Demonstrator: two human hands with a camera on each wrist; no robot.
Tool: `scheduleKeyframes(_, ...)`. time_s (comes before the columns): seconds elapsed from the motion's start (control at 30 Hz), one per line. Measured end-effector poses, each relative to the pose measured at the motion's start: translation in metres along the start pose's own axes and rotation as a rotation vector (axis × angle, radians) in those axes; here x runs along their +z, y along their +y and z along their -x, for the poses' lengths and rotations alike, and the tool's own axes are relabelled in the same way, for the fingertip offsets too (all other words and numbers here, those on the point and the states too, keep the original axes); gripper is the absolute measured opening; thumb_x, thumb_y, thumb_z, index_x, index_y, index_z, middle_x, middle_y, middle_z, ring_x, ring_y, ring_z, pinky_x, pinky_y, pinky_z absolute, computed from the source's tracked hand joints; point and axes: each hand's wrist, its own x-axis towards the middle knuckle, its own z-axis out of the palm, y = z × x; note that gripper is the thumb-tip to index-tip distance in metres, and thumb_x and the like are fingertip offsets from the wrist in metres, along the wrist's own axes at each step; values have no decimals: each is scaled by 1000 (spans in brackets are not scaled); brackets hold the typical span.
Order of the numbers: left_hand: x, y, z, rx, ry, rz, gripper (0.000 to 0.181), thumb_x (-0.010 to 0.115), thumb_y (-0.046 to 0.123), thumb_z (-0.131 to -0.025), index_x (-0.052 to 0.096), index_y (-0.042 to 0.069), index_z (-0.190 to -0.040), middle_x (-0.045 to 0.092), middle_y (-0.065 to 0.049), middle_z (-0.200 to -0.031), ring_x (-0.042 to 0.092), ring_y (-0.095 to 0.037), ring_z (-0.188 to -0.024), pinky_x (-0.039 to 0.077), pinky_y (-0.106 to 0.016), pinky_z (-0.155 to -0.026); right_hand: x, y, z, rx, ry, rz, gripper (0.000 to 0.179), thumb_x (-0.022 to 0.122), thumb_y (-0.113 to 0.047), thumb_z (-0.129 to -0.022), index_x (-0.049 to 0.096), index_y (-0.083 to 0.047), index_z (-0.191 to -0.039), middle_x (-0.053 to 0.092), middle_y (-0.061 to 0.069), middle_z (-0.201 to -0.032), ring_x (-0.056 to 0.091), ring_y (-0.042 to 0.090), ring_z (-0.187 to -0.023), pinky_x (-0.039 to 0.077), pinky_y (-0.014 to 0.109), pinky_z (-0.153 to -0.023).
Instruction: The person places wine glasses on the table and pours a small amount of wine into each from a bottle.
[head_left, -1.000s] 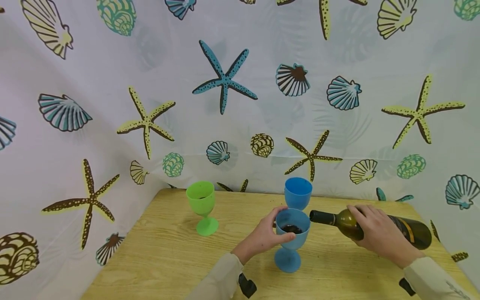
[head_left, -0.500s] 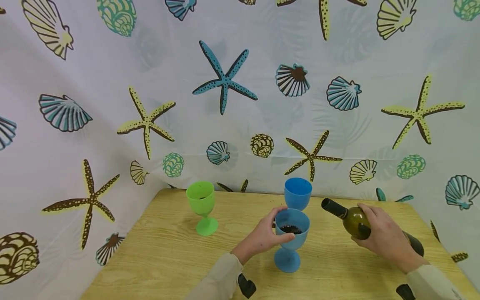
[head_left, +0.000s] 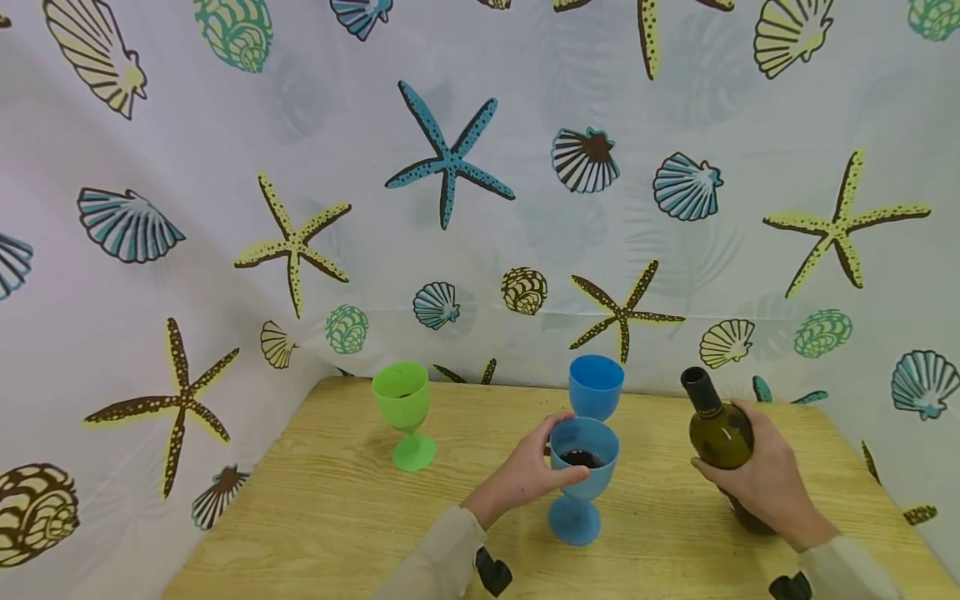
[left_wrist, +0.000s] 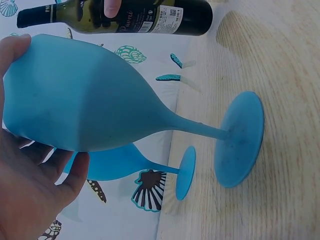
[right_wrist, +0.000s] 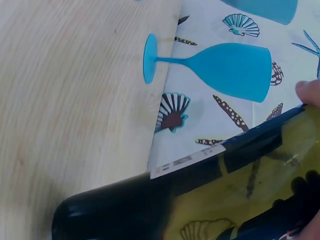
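My left hand [head_left: 522, 473] holds the bowl of a light blue goblet [head_left: 592, 482], thumb in front and fingers around the far side. The goblet stands upright, its foot on the table, with dark liquid [head_left: 581, 459] in it. To the right, my right hand [head_left: 768, 471] grips a dark green wine bottle [head_left: 722, 435] around its body. The bottle is nearly upright, its mouth uncorked. In the left wrist view, the bottle's base [left_wrist: 200, 17] is close over the table. A fingertip covers part of its label there.
Behind the held goblet stands a brighter blue goblet [head_left: 596, 387]. A green goblet [head_left: 411, 408] with something dark inside stands further left on the wooden table [head_left: 337, 517]. A white curtain [head_left: 525, 225] printed with shells and starfish encloses the back and sides.
My right hand has turned the bottle from lying almost level, mouth beside the goblet's rim, to nearly upright and away to the right. My left hand and the goblet have stayed put.
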Motion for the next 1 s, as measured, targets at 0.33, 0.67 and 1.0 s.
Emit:
scheduleKeyframes(0.33, -1, 3, 1, 29, -18, 15, 74, 67, 36, -88, 28, 14, -148, 36, -3, -146, 40, -25, -129, 38, -45, -100, 5, -8, 0, 202, 17, -129, 90, 85, -22, -70, 32, -10, -142, 52, 26, -117, 55, 45, -99, 45, 63, -75)
scheduleKeyframes(0.67, -1, 1, 1, 21, -12, 25, 72, 67, 35, -88, 30, 19, -147, 36, -3, -145, 40, -25, -129, 39, -45, -99, 9, -5, -5, 358, 23, -230, 90, 81, -27, -76, 24, -12, -145, 48, 27, -124, 52, 46, -107, 41, 66, -82)
scheduleKeyframes(1.0, 0, 0, 0, 8, -8, 29, 71, 67, 35, -88, 31, 21, -147, 37, -2, -145, 40, -24, -129, 38, -45, -100, 12, -3, -6, 389, 57, -286, 92, 81, -25, -76, 22, -13, -146, 46, 27, -127, 50, 44, -111, 40, 64, -86)
